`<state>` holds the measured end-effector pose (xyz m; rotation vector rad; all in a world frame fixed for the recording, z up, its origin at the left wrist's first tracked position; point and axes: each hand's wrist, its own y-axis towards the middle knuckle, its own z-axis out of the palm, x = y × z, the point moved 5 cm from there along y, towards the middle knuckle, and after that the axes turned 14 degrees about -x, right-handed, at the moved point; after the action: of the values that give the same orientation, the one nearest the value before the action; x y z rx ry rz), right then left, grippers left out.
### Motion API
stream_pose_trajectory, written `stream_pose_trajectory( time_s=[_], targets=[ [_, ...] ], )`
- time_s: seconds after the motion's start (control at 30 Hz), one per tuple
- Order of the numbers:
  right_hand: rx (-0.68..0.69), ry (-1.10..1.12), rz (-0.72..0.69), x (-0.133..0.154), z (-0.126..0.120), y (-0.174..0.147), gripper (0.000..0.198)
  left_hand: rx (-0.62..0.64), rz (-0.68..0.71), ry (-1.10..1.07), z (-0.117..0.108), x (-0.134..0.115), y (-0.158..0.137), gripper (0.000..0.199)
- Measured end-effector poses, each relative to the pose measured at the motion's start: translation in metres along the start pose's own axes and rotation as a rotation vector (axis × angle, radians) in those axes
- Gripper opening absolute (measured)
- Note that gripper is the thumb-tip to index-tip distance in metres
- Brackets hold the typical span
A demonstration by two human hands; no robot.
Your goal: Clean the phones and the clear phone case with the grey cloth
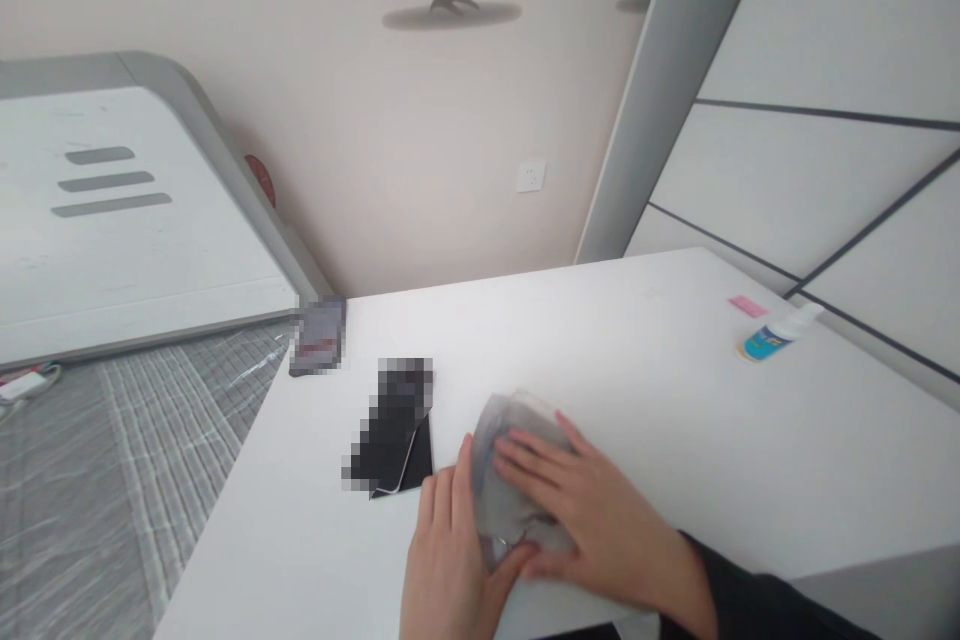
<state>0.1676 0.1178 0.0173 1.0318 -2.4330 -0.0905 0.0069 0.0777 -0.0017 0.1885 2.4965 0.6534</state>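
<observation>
A soft, light grey folded piece (491, 510), cloth or a thin bag, lies on the white table (315, 560); I cannot tell which. My left hand (454, 540) holds its left edge, the fingers along the side and the thumb over the near edge. Resting on top of it is my right hand (600, 510), slightly blurred, with its fingers stretched out and apart. A small shiny spot shows on the piece near my left thumb. Just left of my hands lies a dark, partly pixelated flat object (390, 425), on top of a black flat piece (421, 455).
A pixelated grey item (319, 335) lies at the table's far left corner. To the right are a white spray bottle (776, 335) with a blue label and a pink slip (748, 306). A black object (585, 632) shows at the bottom edge. A bed (112, 480) stands left.
</observation>
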Motion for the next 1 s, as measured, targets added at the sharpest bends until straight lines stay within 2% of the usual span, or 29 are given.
stream_pose_trajectory(
  time_s=[0.07,0.13,0.2,0.27,0.37,0.47,0.57,0.63,0.7,0.8,0.87,0.93,1.0],
  targets=[
    [-0.044,-0.053,0.051,-0.001,-0.001,0.001,0.087,0.0,-0.001,-0.015,0.0,0.001,0.0,0.115],
    [-0.019,0.025,-0.047,0.008,0.001,-0.002,0.09,0.0,0.016,-0.017,0.0,0.001,-0.001,0.116],
    [0.031,0.15,-0.157,0.012,0.0,-0.006,0.081,0.002,0.021,-0.012,0.0,0.001,-0.002,0.119],
    [0.018,0.175,-0.166,0.0,-0.007,-0.009,0.062,0.008,0.008,-0.016,0.001,0.0,-0.002,0.118],
    [-0.109,0.032,-0.135,-0.027,-0.021,-0.01,0.049,0.026,-0.014,-0.016,0.001,-0.001,-0.002,0.114],
    [-0.196,-0.107,-0.122,-0.029,-0.022,-0.01,0.065,0.025,-0.006,0.006,0.0,-0.002,-0.001,0.114],
    [-0.067,0.008,-0.231,-0.006,-0.01,-0.01,0.085,0.001,0.047,0.027,-0.001,-0.004,-0.001,0.123],
    [0.032,0.087,-0.281,0.001,-0.008,-0.01,0.078,-0.005,0.06,0.031,-0.001,-0.006,-0.001,0.126],
    [0.018,0.028,-0.214,-0.007,-0.012,-0.006,0.068,0.001,0.031,0.032,-0.001,-0.005,0.0,0.124],
    [-0.062,-0.076,-0.109,-0.019,-0.018,-0.002,0.079,0.019,-0.001,0.044,-0.002,-0.004,0.0,0.122],
    [0.0,0.012,-0.191,-0.011,-0.013,-0.005,0.085,0.023,0.022,0.052,-0.002,-0.005,0.0,0.123],
    [0.058,0.09,-0.25,-0.003,-0.008,-0.006,0.08,0.024,0.041,0.054,-0.001,-0.005,-0.001,0.121],
    [0.03,0.022,-0.165,-0.007,-0.007,-0.003,0.076,0.029,0.027,0.049,0.0,-0.002,-0.001,0.118]
  ],
)
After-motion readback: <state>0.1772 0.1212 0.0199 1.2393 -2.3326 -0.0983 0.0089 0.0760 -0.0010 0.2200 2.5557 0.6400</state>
